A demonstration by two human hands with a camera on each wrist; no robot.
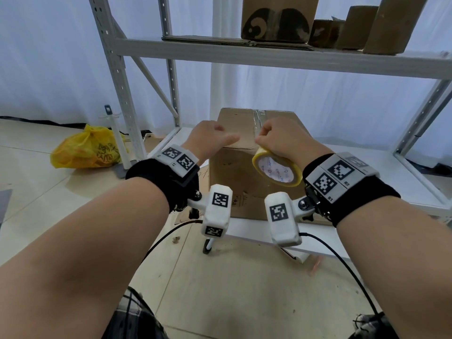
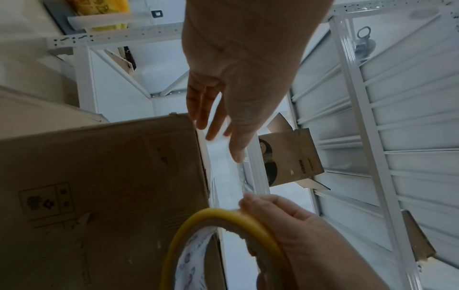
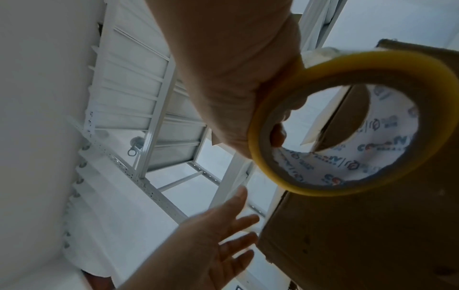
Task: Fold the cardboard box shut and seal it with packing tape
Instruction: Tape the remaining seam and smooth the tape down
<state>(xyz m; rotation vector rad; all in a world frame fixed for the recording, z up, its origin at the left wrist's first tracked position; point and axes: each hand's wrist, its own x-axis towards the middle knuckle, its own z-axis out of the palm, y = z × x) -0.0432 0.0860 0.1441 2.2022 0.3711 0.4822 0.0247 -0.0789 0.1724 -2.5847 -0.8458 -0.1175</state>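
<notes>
- Brown rectangular cardboard box at centre frame in the head view, flaps folded down, standing on the low white shelf board of a white metal rack.
- Strip of clear glossy tape visible along the top seam, toward the far edge of the lid.
- Left hand left of centre, fingers straight and spread, laid over the near top edge of the box; nothing gripped.
- Same hand seen from the left wrist with outstretched fingers at the box corner.
- Right hand right of centre, fingers curled round a yellow-edged roll of packing tape with a white printed core, held just at the near top edge of the box.
- Right wrist view: roll upper right, thumb tucked into its hole, box wall filling the lower right.
- Left wrist view: a pale stretch of tape running from the roll up toward the left fingers, alongside the box edge.
- Hands near each other but apart.
- Upper shelf, top right of the head view: several brown cardboard packages.
- Crumpled yellow plastic bag on the floor at mid left.
</notes>
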